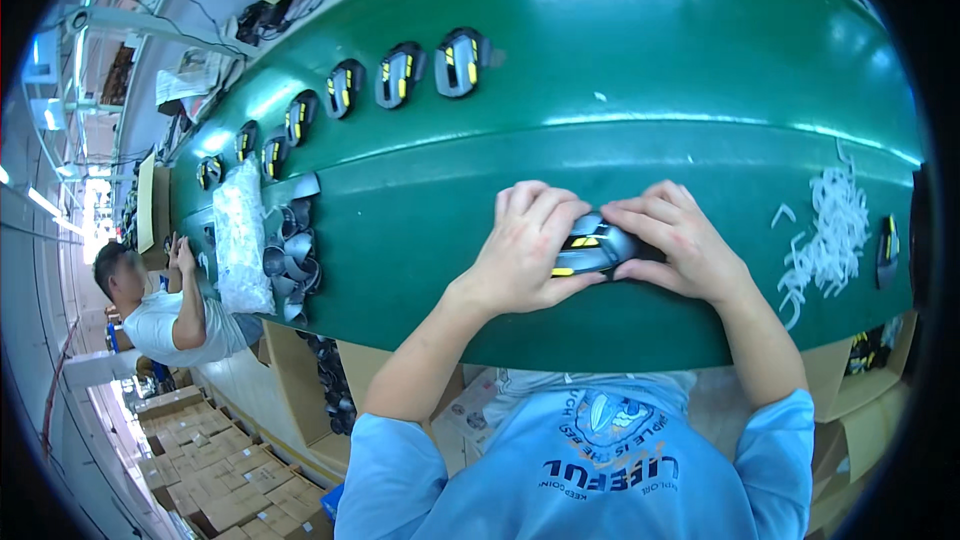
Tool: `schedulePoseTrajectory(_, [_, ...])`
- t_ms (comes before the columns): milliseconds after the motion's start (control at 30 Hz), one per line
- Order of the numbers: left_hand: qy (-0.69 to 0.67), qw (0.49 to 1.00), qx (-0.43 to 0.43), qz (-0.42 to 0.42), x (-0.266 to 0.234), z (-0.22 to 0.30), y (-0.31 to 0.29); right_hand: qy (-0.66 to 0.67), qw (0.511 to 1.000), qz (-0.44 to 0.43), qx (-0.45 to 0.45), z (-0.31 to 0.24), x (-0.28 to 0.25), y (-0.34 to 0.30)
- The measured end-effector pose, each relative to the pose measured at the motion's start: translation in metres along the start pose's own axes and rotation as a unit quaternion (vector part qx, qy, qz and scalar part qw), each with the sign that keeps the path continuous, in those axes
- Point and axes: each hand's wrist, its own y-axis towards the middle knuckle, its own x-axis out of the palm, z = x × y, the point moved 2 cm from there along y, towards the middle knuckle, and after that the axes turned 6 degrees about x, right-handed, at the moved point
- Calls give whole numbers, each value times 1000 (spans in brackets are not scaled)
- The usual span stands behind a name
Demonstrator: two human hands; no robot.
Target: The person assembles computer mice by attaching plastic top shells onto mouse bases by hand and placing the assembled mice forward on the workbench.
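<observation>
Green and glossy, the conveyor belt fills most of the view and bends with the lens, with a lower green ledge on its near side. On this ledge, near the middle, both hands hold one grey computer mouse with yellow and black parts on its top. The left hand grasps the mouse from the left side, fingers curled over its far edge and the thumb under the near edge. The right hand grasps it from the right, fingers laid over the top of the shell, so only the middle part of the mouse shows between the hands.

Far on the belt, a row of similar mice lies in a line that runs toward the left. At the left of the ledge lie a clear plastic bag and a heap of grey mouse shells. At the right, a pile of white plastic strips lies on the ledge, and another mouse is just beside it. Far left, another person works at the same line, and brown cartons stand on the floor.
</observation>
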Motion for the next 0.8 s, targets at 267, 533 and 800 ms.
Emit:
schedulePoseTrajectory(267, [162,963,8,214,-29,-97,109,202,911,328,145,55,-14,-29])
schedulePoseTrajectory(533, [303,820,-471,114,-112,-276,-14,38,975,218,-30,-6,-23,-10])
schedulePoseTrajectory(800, [16,982,-104,157,-48,-71,-22,-206,919,276,194,24,-120,-137])
